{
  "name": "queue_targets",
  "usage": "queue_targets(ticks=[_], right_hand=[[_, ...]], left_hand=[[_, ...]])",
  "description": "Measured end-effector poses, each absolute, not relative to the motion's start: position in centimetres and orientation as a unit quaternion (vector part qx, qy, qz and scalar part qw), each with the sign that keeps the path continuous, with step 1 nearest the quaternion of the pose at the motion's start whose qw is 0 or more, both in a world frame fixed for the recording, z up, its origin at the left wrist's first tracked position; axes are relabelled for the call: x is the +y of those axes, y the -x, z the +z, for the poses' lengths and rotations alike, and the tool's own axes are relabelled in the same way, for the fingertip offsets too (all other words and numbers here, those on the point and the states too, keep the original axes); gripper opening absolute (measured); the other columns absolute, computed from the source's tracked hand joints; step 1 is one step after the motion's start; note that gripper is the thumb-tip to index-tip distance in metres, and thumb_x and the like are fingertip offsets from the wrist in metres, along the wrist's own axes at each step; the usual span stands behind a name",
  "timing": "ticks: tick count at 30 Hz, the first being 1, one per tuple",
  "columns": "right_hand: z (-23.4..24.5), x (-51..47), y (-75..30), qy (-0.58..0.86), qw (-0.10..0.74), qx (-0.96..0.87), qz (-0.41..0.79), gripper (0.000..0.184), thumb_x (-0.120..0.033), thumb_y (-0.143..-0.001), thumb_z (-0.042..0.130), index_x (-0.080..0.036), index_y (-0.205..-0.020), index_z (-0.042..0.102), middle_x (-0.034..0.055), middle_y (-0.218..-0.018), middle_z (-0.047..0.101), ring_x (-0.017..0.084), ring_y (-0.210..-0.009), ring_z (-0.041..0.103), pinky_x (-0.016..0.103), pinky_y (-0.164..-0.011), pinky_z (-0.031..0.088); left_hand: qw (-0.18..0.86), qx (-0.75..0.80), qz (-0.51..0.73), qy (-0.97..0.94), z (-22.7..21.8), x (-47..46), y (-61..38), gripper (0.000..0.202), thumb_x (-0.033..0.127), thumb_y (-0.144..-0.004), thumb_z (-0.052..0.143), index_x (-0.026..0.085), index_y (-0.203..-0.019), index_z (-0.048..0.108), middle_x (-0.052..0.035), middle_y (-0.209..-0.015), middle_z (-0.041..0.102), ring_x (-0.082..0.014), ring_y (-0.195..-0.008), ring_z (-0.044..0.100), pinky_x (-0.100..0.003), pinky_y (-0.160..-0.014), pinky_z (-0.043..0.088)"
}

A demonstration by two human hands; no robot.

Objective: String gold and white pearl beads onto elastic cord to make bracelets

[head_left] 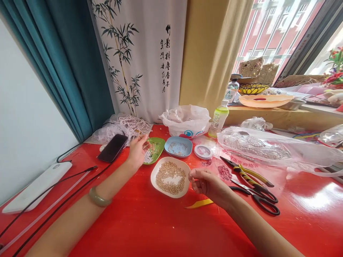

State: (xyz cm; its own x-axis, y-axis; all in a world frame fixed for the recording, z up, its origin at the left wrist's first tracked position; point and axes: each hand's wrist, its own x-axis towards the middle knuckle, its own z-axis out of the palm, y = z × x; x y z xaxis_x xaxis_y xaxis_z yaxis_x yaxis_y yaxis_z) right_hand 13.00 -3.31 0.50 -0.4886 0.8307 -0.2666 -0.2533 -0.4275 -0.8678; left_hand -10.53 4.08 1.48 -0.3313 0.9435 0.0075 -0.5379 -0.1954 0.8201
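Green dish point(160, 144) partly hidden behind the left hand point(137, 151).

From 1 camera worn on the head, the view looks forward and down across a red table point(139, 225) to curtains point(150, 35) at the back. The wide field runs from a pale wall point(29, 92) at left to a window point(268, 32) at upper right; the left hand point(137, 153) and right hand point(207, 182) appear near, mid-frame.
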Motion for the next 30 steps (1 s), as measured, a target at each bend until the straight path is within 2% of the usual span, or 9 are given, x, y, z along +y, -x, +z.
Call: queue_targets(ticks=[7,13,16,18,20,24,30], right_hand=[[0.4,-3.4,-13.1,0.353,0.355,-0.390,0.773,0.008,-0.019,-0.066,0.056,-0.014,-0.060,0.054,-0.0044,-0.054,0.050,0.004,-0.044,0.045,0.015,-0.042,0.034],[0.4,-3.3,-13.0,0.340,0.395,-0.387,0.761,0.012,-0.024,-0.067,0.063,-0.013,-0.063,0.059,-0.0055,-0.050,0.046,0.002,-0.044,0.039,0.013,-0.041,0.031],[0.4,-3.4,-12.9,0.340,0.417,-0.374,0.756,0.013,-0.024,-0.063,0.067,-0.013,-0.066,0.062,-0.0039,-0.056,0.049,0.002,-0.047,0.042,0.013,-0.044,0.034],[0.5,-3.5,-12.7,0.340,0.421,-0.375,0.753,0.013,-0.024,-0.063,0.068,-0.012,-0.065,0.062,-0.0036,-0.056,0.050,0.002,-0.047,0.043,0.014,-0.045,0.034],[0.6,-3.6,-12.6,0.335,0.420,-0.384,0.751,0.014,-0.025,-0.063,0.068,-0.012,-0.064,0.063,-0.0039,-0.054,0.049,0.002,-0.046,0.042,0.013,-0.044,0.033],[0.7,-3.9,-12.3,0.328,0.414,-0.403,0.748,0.015,-0.026,-0.067,0.065,-0.012,-0.062,0.062,-0.0041,-0.050,0.048,0.001,-0.045,0.041,0.012,-0.044,0.032],[0.5,-4.1,-12.2,0.328,0.413,-0.428,0.734,0.018,-0.026,-0.068,0.064,-0.012,-0.058,0.061,-0.0038,-0.049,0.048,0.002,-0.045,0.038,0.014,-0.043,0.028]], left_hand=[[0.503,0.346,0.755,-0.238,1.8,5.1,11.8,0.005,0.008,-0.066,0.059,0.010,-0.065,0.055,0.0025,-0.058,0.053,-0.0035,-0.051,0.052,-0.015,-0.054,0.045],[0.532,0.397,0.706,-0.248,1.5,3.8,10.2,0.007,0.013,-0.069,0.059,0.013,-0.074,0.055,0.0003,-0.066,0.055,-0.0048,-0.050,0.052,-0.016,-0.048,0.046],[0.608,0.423,0.622,-0.252,1.3,2.1,8.1,0.004,0.014,-0.070,0.058,0.012,-0.073,0.056,-0.0016,-0.069,0.055,-0.0033,-0.048,0.049,-0.013,-0.045,0.043],[0.673,0.400,0.521,-0.338,1.3,0.6,6.6,0.014,0.018,-0.067,0.062,0.012,-0.080,0.060,-0.0047,-0.077,0.058,-0.0038,-0.051,0.049,-0.013,-0.044,0.042],[0.691,0.376,0.442,-0.431,1.4,-0.8,5.2,0.023,0.023,-0.066,0.063,0.013,-0.087,0.062,-0.0062,-0.084,0.058,-0.0051,-0.056,0.050,-0.014,-0.047,0.042],[0.639,0.337,0.395,-0.568,1.6,-2.4,3.8,0.028,0.022,-0.062,0.066,0.016,-0.090,0.063,-0.0048,-0.079,0.059,-0.0095,-0.064,0.053,-0.018,-0.054,0.043],[0.489,0.327,0.445,-0.675,1.5,-2.6,3.8,0.013,0.022,-0.062,0.066,0.017,-0.074,0.068,-0.0047,-0.076,0.060,-0.0140,-0.075,0.055,-0.024,-0.070,0.042]])
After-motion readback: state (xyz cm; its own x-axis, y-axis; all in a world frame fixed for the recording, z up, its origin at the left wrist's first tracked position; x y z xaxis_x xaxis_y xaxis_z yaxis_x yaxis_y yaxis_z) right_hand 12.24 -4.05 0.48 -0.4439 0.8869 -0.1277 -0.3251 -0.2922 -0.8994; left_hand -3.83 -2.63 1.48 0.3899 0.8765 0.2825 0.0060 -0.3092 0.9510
